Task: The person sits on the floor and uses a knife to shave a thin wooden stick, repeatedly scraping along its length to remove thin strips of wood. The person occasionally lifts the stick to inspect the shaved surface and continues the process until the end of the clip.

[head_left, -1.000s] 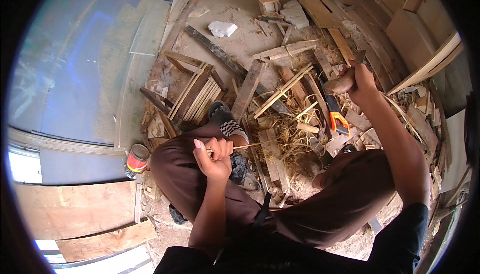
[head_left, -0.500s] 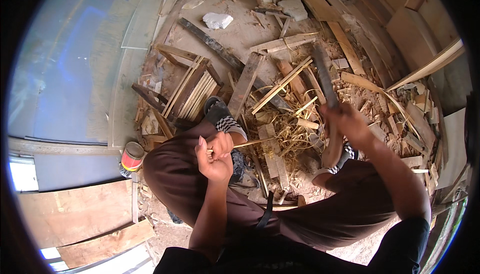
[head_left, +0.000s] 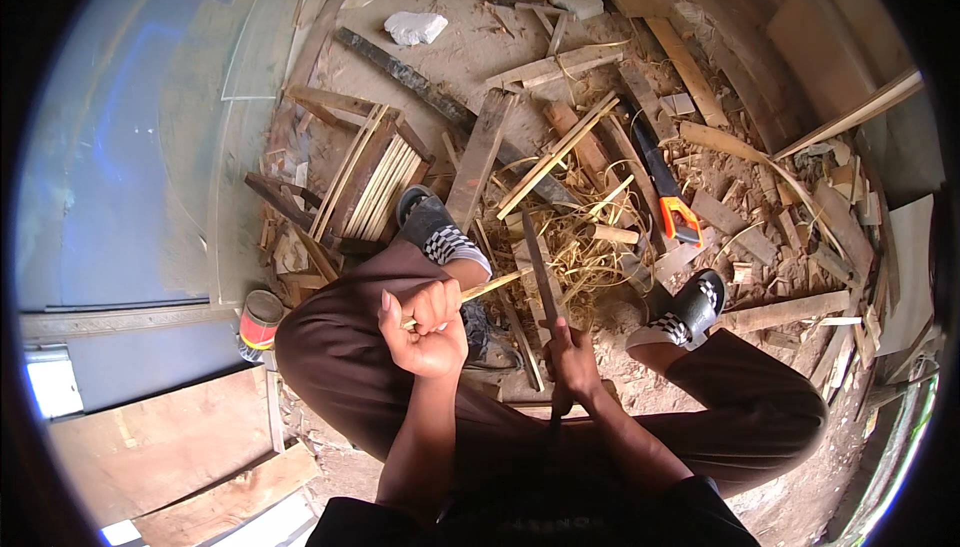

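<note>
My left hand (head_left: 428,332) is closed around a thin pale bamboo strip (head_left: 495,285), which sticks out to the right over my left shoe. My right hand (head_left: 573,362) grips the handle of a machete (head_left: 541,272), its long dark blade pointing away from me. The strip's far end meets the blade's left side; whether they touch I cannot tell. Beyond the blade lies a heap of curly shavings (head_left: 590,277). Two longer bamboo strips (head_left: 560,155) rest across the wood past the heap.
A saw with an orange handle (head_left: 680,219) lies right of the shavings. Left of my foot, a wooden frame (head_left: 370,182) carries several pale strips. A paint can (head_left: 262,319) stands by my left knee. Scrap boards (head_left: 480,157) and wood chips litter the ground.
My right hand has swung the machete from the far right down and in toward the strip. The saw's orange handle now shows. My right leg has shifted outward; my left hand keeps its hold.
</note>
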{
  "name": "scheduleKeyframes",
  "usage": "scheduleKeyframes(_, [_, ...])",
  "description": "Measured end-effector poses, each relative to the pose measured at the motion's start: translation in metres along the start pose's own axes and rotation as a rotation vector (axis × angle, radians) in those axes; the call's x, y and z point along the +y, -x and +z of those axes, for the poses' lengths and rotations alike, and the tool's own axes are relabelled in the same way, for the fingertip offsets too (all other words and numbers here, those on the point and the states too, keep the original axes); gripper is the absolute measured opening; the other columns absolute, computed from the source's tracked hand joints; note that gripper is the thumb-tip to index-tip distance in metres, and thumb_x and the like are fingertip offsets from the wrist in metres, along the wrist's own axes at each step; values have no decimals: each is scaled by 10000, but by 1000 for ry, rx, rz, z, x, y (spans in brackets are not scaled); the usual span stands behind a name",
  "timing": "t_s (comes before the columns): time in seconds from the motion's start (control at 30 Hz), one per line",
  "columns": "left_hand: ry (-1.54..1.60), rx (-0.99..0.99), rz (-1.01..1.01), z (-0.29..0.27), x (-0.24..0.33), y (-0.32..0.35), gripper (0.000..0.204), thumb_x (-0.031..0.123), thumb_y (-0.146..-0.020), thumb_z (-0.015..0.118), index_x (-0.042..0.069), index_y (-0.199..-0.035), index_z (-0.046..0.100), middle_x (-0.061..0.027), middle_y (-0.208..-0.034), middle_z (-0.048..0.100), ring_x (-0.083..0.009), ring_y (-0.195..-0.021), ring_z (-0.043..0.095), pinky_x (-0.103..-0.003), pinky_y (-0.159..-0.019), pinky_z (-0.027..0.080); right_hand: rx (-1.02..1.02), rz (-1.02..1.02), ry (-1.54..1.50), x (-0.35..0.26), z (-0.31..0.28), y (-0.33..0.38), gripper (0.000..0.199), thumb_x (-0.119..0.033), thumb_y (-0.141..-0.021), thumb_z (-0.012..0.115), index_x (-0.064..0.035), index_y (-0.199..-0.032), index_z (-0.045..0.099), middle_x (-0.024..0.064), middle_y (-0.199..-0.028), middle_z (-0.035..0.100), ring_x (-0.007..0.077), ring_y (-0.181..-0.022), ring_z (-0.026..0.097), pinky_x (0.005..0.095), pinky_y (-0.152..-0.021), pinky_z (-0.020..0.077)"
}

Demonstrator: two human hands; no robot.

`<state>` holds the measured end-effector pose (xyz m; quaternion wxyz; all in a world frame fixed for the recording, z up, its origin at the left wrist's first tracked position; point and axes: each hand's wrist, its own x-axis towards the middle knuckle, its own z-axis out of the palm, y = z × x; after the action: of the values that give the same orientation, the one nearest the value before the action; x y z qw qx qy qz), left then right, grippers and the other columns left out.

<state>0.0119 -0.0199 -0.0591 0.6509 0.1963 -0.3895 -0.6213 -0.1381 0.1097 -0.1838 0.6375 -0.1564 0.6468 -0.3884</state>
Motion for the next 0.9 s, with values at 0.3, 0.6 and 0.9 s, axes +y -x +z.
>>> scheduleKeyframes(0.3, [66, 70, -20, 34, -23, -34, 624, 461, -1080, 288, 149, -541, 261, 24, -504, 239, -126, -503, 187, -306, -517, 198, 3, -234, 194, 1, 5, -11, 578, -472, -1071, 414, 33, -833, 561, 99, -579, 501, 183, -557, 467, 386, -560, 415])
scheduleKeyframes(0.6, [16, 9, -50, 43, -34, -29, 606, 484, -1069, 292, 157, -558, 277, 27, -513, 241, -126, -517, 186, -308, -543, 213, 62, -443, 171, -38, 13, 6, 482, -346, -1090, 387, 28, -893, 619, 181, -688, 575, 279, -626, 561, 418, -641, 454])
scheduleKeyframes(0.9, [49, -40, -20, 35, -28, -23, 576, 451, -1065, 275, 152, -574, 243, 26, -527, 236, -130, -524, 188, -315, -549, 205, 90, -434, 230, -43, 13, -9, 454, -339, -1079, 411, 25, -940, 644, 186, -671, 576, 343, -637, 582, 429, -616, 449])
